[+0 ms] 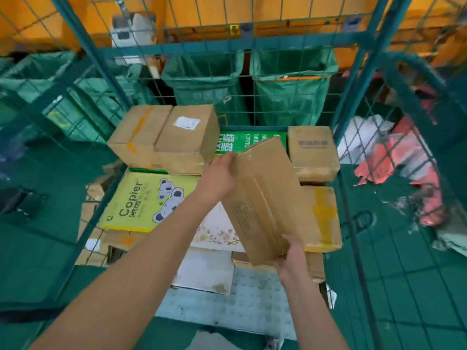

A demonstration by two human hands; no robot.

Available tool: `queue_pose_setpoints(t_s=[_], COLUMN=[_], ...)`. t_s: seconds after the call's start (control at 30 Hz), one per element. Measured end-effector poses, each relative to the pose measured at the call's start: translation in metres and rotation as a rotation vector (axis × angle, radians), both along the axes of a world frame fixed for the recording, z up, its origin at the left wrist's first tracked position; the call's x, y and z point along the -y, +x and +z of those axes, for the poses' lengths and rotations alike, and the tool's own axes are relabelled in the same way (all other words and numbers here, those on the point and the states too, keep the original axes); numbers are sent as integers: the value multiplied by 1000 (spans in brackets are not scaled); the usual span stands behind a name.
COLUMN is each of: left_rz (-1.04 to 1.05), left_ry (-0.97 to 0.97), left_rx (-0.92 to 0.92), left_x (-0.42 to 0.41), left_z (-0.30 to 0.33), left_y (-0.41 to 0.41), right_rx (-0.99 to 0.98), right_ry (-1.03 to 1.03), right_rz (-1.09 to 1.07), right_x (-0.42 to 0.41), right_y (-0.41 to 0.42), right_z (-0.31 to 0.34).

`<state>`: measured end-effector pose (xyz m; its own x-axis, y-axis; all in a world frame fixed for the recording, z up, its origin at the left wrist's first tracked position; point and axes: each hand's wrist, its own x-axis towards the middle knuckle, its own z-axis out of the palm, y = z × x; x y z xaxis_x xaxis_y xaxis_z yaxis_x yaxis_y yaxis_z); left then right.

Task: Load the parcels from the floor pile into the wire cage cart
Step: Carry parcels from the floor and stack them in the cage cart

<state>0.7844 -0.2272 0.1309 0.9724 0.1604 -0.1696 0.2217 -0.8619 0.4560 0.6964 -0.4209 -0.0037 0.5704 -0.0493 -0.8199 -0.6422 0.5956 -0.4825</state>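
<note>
I hold a long brown cardboard parcel (265,198) tilted above the parcels inside the green wire cage cart (353,102). My left hand (219,173) grips its far left edge. My right hand (290,256) grips its near bottom corner. Under and around it lie several parcels: two brown boxes (164,132) stacked at the back left, a yellow-green "Copier" box (141,200), a green box (240,140), a taped brown box (312,152) at the back right, and another brown box (326,218) to the right of the held parcel.
The cart's mesh walls stand at the left, back and right. Its near floor (247,306) is a pale studded plate. A white box (204,271) lies near the front. Green sacks (290,89) hang behind the cart. Red and white bags (399,157) lie on the green floor outside, right.
</note>
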Motion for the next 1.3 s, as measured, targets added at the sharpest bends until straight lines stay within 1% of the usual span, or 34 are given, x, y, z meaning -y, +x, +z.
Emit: queue_pose_setpoints(t_s=[0.07, 0.2, 0.27, 0.33, 0.4, 0.43, 0.47, 0.53, 0.6, 0.73, 0.83, 0.9, 1.0, 1.07, 1.23, 1.3], left_rz=[-14, -29, -76, -110, -132, -132, -140, -181, -218, -352, -336, -311, -248, -222, -198, -145], left_ry=[25, 60, 68, 34, 43, 84, 141, 254, 265, 334, 354, 337, 331, 317, 357, 355], left_rx=[-3, -3, 31, 84, 143, 153, 138, 43, -94, -308, -365, -338, -184, -113, -98, -75], left_x=[-10, -38, -55, -76, -102, -113, -122, -136, -142, -162, -173, -177, -182, -185, -194, -207], left_z=[1, 7, 11, 11, 6, 0, -9, -36, -73, -149, -182, -192, -202, -208, -217, -218], left_y=[17, 59, 86, 116, 148, 159, 170, 180, 171, 147, 143, 149, 161, 171, 195, 205], right_rx=[-20, -36, -24, 7, 41, 61, 104, 161, 173, 160, 139, 152, 187, 198, 188, 217], right_ry=[45, 48, 71, 85, 70, 61, 44, 14, -27, -185, -289, -350, -394, -415, -557, -619], right_rz=[22, 27, -8, -44, -32, 9, 84, 267, 369, 319, 328, 314, 273, 268, 334, 417], right_x=[-11, -44, -62, -84, -110, -120, -131, -146, -151, -148, -147, -150, -152, -155, -163, -165], right_y=[14, 48, 63, 82, 99, 106, 114, 130, 143, 192, 227, 251, 285, 307, 345, 353], right_z=[1, -3, -2, -1, 2, 3, 4, -1, -5, -26, -34, -39, -45, -49, -58, -66])
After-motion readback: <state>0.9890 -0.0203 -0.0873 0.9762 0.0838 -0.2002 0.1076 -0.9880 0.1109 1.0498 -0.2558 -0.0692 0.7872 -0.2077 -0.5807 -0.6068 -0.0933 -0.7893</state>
